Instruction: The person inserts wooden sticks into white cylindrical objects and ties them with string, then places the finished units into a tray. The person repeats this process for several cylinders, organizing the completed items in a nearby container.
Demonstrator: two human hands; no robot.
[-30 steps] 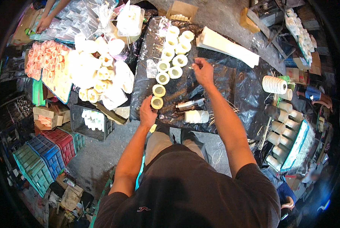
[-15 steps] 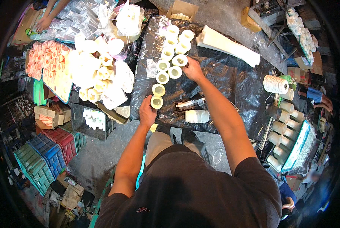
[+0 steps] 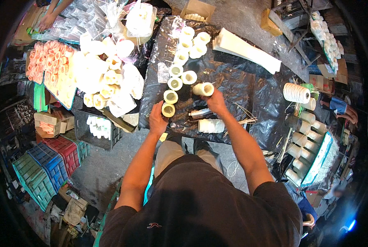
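On my feed the right hand [image 3: 215, 101] has drawn one cup [image 3: 200, 89] from the cluster [image 3: 189, 77], gripping it tilted over the black sheet [image 3: 243, 88], leaving fewer standing, while the left hand [image 3: 157, 119] curls against the end cup [image 3: 168, 110], grip unclear.

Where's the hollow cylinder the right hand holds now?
Head view, slightly above and right of centre: the hollow cylinder is tilted in the right hand, below-right of the nearest standing cylinder and above the white roll in the picture.
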